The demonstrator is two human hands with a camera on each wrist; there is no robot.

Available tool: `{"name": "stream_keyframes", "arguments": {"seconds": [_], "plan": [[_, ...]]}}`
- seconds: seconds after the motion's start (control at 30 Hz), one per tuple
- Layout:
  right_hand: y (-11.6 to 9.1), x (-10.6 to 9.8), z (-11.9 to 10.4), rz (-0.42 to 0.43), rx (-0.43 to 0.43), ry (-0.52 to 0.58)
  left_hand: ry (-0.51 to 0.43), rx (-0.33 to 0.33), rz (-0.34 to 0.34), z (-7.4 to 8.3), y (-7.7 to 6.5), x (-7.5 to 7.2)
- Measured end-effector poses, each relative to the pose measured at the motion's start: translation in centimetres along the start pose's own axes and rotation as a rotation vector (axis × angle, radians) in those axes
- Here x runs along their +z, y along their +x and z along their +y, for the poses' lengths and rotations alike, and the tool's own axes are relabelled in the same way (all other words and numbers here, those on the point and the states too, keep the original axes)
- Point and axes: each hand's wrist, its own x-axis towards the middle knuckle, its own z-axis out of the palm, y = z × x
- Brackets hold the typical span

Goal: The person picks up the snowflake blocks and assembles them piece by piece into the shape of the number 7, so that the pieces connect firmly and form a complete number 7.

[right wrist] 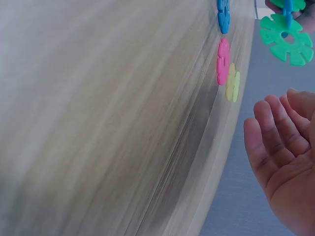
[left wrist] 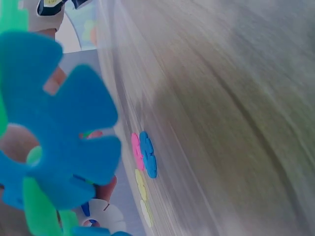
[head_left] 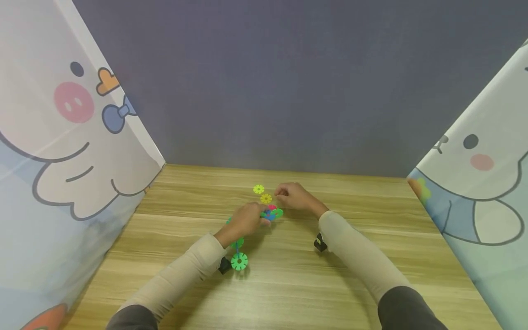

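Observation:
My left hand [head_left: 246,217] grips a chain of slotted plastic snowflake discs, green and blue, pushed together at their slots. One green disc [head_left: 239,261] hangs at the chain's near end, and another green disc [head_left: 277,213] sticks out past the fingertips. In the left wrist view a blue disc [left wrist: 83,118] of the chain looms large and hides much of the hand. My right hand [head_left: 296,196] hovers just right of the loose discs, fingers loosely bent and holding nothing. A pink disc [right wrist: 223,61] and a blue disc [right wrist: 224,14] lie flat on the table.
Beyond the pink disc lie a yellow disc [head_left: 266,198] and a yellow-green disc [head_left: 258,189]. The wooden table [head_left: 313,284] ends at a grey panel [head_left: 264,91]. Cartoon-printed panels [head_left: 82,183] stand on both sides.

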Motion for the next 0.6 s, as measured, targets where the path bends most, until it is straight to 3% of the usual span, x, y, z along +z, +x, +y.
{"name": "stream_keyframes", "arguments": {"seconds": [0.17, 0.6], "plan": [[1.1, 0.2, -0.2, 0.012, 0.015, -0.036, 0.014, -0.009, 0.000, 0.1, -0.1, -0.1], [3.2, 2.0, 0.3, -0.074, 0.057, -0.152, 0.044, -0.026, -0.015, 0.1, -0.4, -0.3]]}}
